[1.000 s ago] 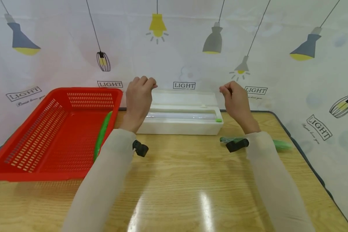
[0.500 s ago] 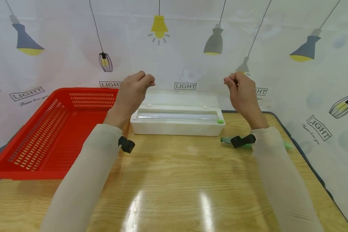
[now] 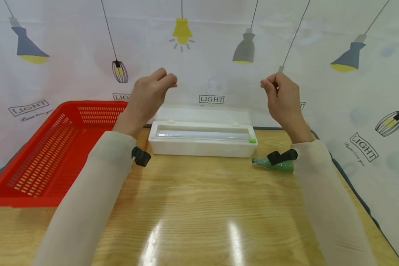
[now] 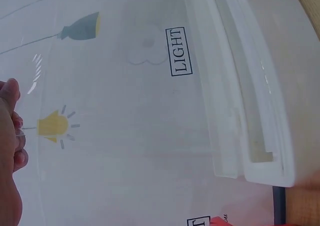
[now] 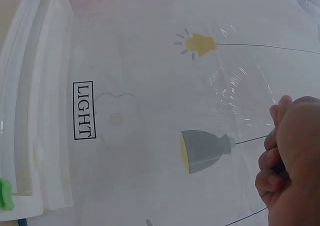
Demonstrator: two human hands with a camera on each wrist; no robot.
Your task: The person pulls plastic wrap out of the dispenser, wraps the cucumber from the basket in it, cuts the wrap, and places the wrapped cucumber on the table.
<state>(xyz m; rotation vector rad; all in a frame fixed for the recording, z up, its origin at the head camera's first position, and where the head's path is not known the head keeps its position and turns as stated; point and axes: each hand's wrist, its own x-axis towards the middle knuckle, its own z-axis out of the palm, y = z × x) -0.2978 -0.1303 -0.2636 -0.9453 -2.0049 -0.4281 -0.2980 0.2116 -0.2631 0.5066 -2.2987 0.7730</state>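
Note:
A sheet of clear plastic wrap (image 5: 237,93) shows by its glints between the hands, above the white wrap dispenser. My left hand (image 3: 149,94) pinches its edge on the left. On the other side my right hand (image 3: 284,98) pinches it too, with thumb against curled fingers. The white dispenser box (image 3: 203,149) stands at the back of the table, its lid (image 3: 204,115) raised. Inside lies the roll of plastic wrap (image 3: 203,135), and a green slider (image 3: 252,140) sits at the box's right end. Both hands are well above the box.
A red plastic basket (image 3: 30,201) stands at the left, partly behind the left sleeve. A green cucumber-like vegetable (image 3: 284,165), seemingly in film, lies on the wooden table (image 3: 199,207) under the right forearm. A lamp-printed sheet (image 3: 212,44) hangs behind.
Both hands have risen and moved farther apart, the left going left and the right going right. The left forearm now covers the green item seen earlier in the basket.

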